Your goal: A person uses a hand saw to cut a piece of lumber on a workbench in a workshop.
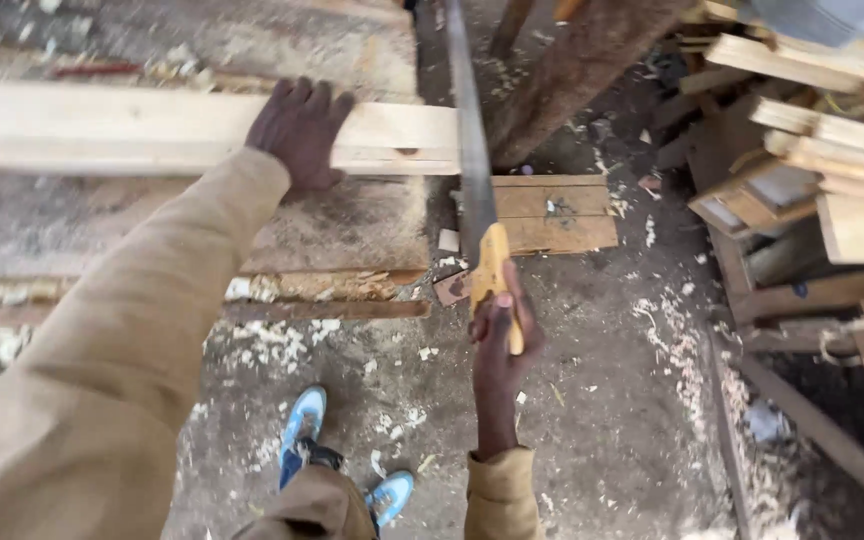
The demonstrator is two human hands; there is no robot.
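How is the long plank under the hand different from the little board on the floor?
The long plank is pale, lies raised on the workbench, and the left hand presses it flat. The little board is browner, shorter, lies on the dusty floor, and no hand touches it. Both are flat sawn wood beside the handsaw in the right hand.

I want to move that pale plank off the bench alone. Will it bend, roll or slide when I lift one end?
The pale plank looks thick and straight, so probably stiff. Its flat faces rest on the workbench, so rolling seems unlikely. It is long, and only the left hand presses it down, so lifting one end may swing the other; sawdust may let it slide.
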